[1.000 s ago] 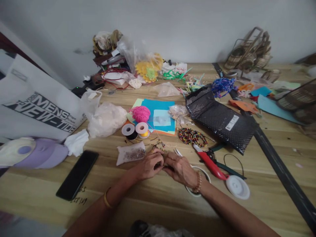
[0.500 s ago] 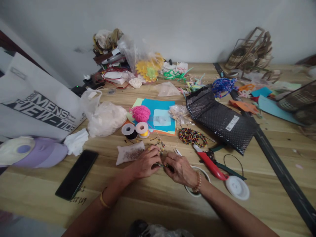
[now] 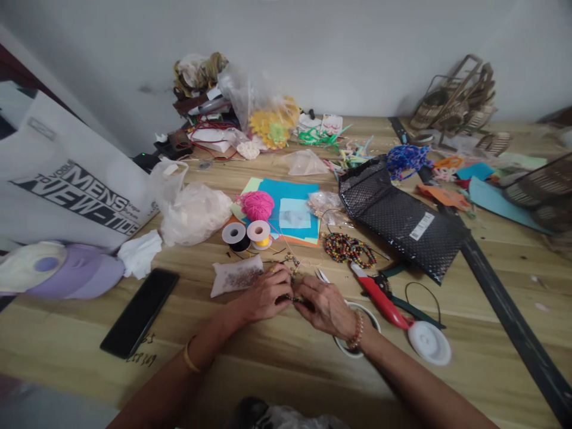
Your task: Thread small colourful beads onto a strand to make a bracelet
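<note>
My left hand (image 3: 264,295) and my right hand (image 3: 325,304) meet at the near middle of the wooden table (image 3: 286,369). Both pinch a short beaded strand (image 3: 292,298) held between their fingertips. A thin thread runs from the strand up toward the yellow thread spool (image 3: 258,233). A small clear bag of beads (image 3: 236,275) lies just left of my left hand. A pile of multicoloured beaded strings (image 3: 348,248) lies beyond my right hand. Under my right wrist sits a white ring-shaped lid (image 3: 361,316).
A black phone (image 3: 140,312) lies at left. Red-handled cutters (image 3: 379,295), a white round lid (image 3: 428,342), a black spool (image 3: 235,236), pink yarn (image 3: 256,205) on blue paper (image 3: 288,208), a black mailer bag (image 3: 397,215) and white plastic bags (image 3: 192,213) surround the hands. Baskets (image 3: 456,98) stand at back right.
My fingers have shifted slightly on the beaded strand, the hands a little further apart. The view has drifted a bit; nothing else has moved.
</note>
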Tool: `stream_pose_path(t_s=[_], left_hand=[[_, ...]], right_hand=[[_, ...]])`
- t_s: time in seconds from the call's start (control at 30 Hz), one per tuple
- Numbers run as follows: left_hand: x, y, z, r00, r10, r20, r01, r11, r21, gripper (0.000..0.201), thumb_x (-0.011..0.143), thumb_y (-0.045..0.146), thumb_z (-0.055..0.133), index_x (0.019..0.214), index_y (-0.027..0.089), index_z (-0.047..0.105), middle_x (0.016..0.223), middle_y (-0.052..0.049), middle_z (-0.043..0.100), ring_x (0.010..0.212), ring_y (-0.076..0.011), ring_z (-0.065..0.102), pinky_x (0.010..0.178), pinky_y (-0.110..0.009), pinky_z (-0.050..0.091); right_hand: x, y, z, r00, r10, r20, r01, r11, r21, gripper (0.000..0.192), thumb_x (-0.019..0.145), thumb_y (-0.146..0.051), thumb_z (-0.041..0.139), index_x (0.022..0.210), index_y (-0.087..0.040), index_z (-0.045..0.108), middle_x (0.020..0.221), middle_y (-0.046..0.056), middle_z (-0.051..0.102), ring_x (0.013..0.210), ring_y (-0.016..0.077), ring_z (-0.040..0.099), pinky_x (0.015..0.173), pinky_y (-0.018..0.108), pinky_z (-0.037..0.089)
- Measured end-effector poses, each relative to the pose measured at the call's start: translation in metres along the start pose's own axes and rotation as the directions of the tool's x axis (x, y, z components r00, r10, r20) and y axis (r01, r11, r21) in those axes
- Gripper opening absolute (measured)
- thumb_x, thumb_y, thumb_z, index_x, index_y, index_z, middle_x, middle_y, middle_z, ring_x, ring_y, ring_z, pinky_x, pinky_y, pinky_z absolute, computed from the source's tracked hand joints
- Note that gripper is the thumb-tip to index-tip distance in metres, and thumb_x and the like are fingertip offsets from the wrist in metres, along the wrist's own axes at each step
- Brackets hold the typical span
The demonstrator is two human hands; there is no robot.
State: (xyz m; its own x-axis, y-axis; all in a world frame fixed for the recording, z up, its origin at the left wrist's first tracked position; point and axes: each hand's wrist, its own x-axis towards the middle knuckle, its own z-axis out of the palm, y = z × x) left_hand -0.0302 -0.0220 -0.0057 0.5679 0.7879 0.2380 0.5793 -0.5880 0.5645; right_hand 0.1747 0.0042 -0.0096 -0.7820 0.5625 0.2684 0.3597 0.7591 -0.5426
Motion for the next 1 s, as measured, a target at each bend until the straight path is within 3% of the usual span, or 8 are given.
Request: stream_pose_path(t_s=[0.23, 0.67, 1.0], left_hand=[[0.001, -0.002, 0.000, 1.000, 0.000, -0.019, -0.001, 0.999, -0.047, 0.009, 0.084, 0.014, 0.065, 0.077, 0.017, 0.068, 0.085, -0.006, 0.060, 0.106, -0.0235, 0.051, 0.092, -0.036, 0.048], [-0.002, -0.005, -0.008, 1.000, -0.003, 0.025, 0.003, 1.000, 0.012, 0.010, 0.084, 0.012, 0.063, 0.081, 0.017, 0.070, 0.089, -0.006, 0.059, 0.112, -0.0246, 0.049, 0.094, -0.038, 0.048], [0.002, -0.003, 0.004, 0.997, -0.018, -0.080, 0.013, 0.998, -0.065, 0.010, 0.085, 0.015, 0.064, 0.077, 0.017, 0.070, 0.085, -0.006, 0.060, 0.108, -0.0233, 0.050, 0.094, -0.038, 0.049]], right_hand=[[0.001, 0.002, -0.001, 1.000, -0.012, 0.019, 0.011, 1.000, 0.023, 0.006, 0.090, -0.016, 0.056, 0.090, -0.019, 0.061, 0.091, 0.006, 0.064, 0.084, 0.0175, 0.060, 0.071, 0.026, 0.045], [0.000, 0.003, 0.000, 1.000, 0.002, 0.009, -0.003, 0.999, 0.042, 0.008, 0.087, -0.013, 0.057, 0.091, -0.020, 0.058, 0.090, 0.006, 0.064, 0.084, 0.0178, 0.061, 0.071, 0.026, 0.045], [-0.001, 0.008, 0.004, 1.000, 0.018, -0.003, -0.018, 0.999, 0.034, 0.003, 0.091, -0.020, 0.058, 0.093, -0.020, 0.060, 0.090, 0.006, 0.065, 0.080, 0.0176, 0.060, 0.069, 0.026, 0.045]])
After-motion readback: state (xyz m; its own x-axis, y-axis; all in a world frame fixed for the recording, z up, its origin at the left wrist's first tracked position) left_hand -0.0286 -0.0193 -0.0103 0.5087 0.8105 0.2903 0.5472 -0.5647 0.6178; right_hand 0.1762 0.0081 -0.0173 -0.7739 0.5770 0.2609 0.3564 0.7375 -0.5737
